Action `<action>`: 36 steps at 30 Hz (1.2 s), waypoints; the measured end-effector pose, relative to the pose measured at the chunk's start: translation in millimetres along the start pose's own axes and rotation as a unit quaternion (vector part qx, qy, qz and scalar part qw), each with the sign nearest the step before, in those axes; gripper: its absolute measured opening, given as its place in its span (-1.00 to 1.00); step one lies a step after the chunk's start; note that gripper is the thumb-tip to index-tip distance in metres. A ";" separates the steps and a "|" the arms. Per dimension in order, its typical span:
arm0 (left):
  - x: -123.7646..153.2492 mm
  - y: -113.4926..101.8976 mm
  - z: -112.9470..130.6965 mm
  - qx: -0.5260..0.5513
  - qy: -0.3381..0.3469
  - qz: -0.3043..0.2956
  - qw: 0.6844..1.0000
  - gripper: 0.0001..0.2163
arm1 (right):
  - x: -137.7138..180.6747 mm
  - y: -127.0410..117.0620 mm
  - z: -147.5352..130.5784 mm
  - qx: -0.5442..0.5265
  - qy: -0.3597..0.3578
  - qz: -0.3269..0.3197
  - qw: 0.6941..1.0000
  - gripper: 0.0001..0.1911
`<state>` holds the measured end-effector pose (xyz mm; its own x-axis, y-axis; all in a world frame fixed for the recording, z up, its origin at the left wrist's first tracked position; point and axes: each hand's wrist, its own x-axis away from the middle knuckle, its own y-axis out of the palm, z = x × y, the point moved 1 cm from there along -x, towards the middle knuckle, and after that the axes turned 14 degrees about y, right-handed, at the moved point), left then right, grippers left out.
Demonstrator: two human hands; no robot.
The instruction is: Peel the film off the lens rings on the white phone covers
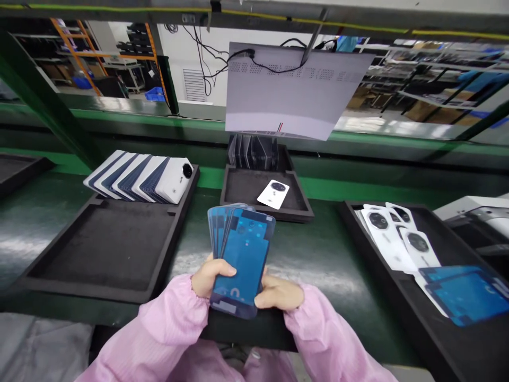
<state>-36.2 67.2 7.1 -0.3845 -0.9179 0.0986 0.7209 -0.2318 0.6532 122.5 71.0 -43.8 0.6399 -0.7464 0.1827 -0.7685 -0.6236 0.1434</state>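
Both my hands hold a fanned stack of blue film-covered phone frames (240, 249) upright over the near edge of the green bench. My left hand (210, 276) grips the stack's lower left side, its thumb lying across the front frame. My right hand (279, 293) closes on the lower right corner. Both arms wear pink sleeves.
A black foam tray (103, 249) at left carries a leaning row of white phone backs (143, 178). The middle tray (254, 185) holds dark panels and one white back cover (273, 193). The right tray (453, 339) holds white covers (392, 233) and blue frames (465, 294). A grey panel (294, 90) hangs above.
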 end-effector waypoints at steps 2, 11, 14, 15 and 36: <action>-3.4 -3.0 3.8 -0.007 0.010 0.038 0.999 -0.59 | 0.6 -6.5 -12.4 -0.061 0.032 -0.007 0.998 -0.62; -9.5 -2.9 -10.7 0.007 0.020 0.030 0.999 -0.63 | 0.5 1.2 -24.9 -0.023 -0.038 0.221 0.974 -0.57; -10.1 -1.8 -10.1 0.016 0.004 0.050 0.999 -0.54 | 4.8 -9.9 -30.1 -0.050 -0.016 0.253 0.966 -0.60; -10.4 -1.5 -9.5 0.012 0.001 0.069 0.998 -0.53 | 8.1 -16.0 -32.3 -0.064 -0.007 0.279 0.958 -0.60; -14.6 -1.1 -0.9 -0.029 0.078 0.159 0.984 -0.54 | 15.0 -33.0 -26.6 -0.260 -0.031 0.355 0.897 -0.65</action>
<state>-30.8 80.5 4.3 -0.0445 -0.9841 0.1722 0.8244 0.0612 0.5627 157.2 86.6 -19.8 -0.0249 -0.9343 0.3557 -0.8713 0.1947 0.4504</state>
